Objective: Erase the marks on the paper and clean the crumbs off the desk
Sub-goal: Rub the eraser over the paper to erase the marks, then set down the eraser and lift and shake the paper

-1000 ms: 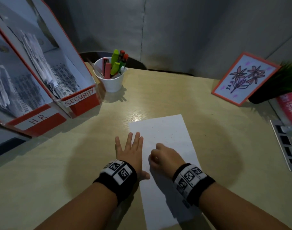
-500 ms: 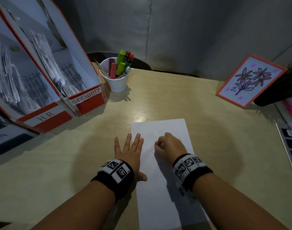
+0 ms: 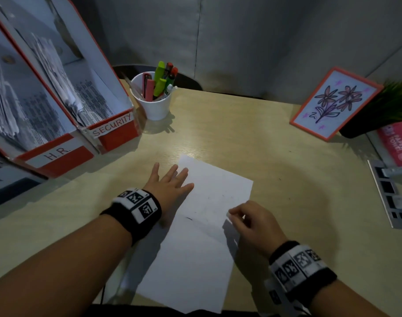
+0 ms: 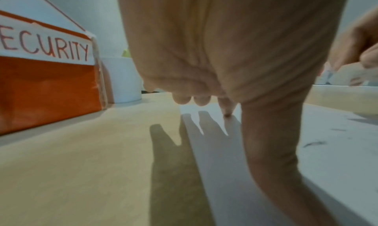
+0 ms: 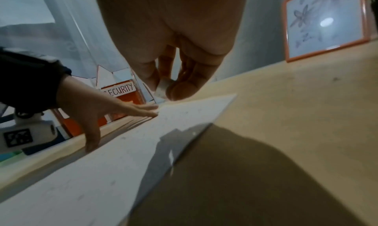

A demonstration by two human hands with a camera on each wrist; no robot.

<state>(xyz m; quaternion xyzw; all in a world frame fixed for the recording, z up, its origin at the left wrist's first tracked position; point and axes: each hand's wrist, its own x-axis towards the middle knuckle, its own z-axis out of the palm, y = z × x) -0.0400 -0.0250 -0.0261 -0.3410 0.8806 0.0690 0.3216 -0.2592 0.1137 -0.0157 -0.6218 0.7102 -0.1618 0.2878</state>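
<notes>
A white sheet of paper point(image 3: 195, 243) lies slanted on the wooden desk point(image 3: 275, 170), with a short dark mark point(image 3: 189, 218) and faint specks on it. My left hand point(image 3: 170, 181) lies flat with straight fingers point(image 4: 201, 100) on the paper's upper left edge. My right hand point(image 3: 248, 218) hovers at the paper's right edge and pinches a small white eraser point(image 5: 162, 88) between thumb and fingers. The eraser tip point(image 3: 228, 213) peeks out in the head view. In the right wrist view the paper point(image 5: 122, 148) runs under both hands.
Two red file boxes point(image 3: 58, 124) marked H.R. and SECURITY stand at the left. A white cup of pens point(image 3: 153, 99) sits behind them. A framed flower drawing point(image 3: 335, 104), a plant point(image 3: 392, 104), a pink paper towel pack point(image 3: 399, 143) and a grey strip point(image 3: 390, 195) line the right.
The paper has turned to lie slanted. My right hand has moved from the sheet's middle to its right edge. My left hand has shifted up along the left edge.
</notes>
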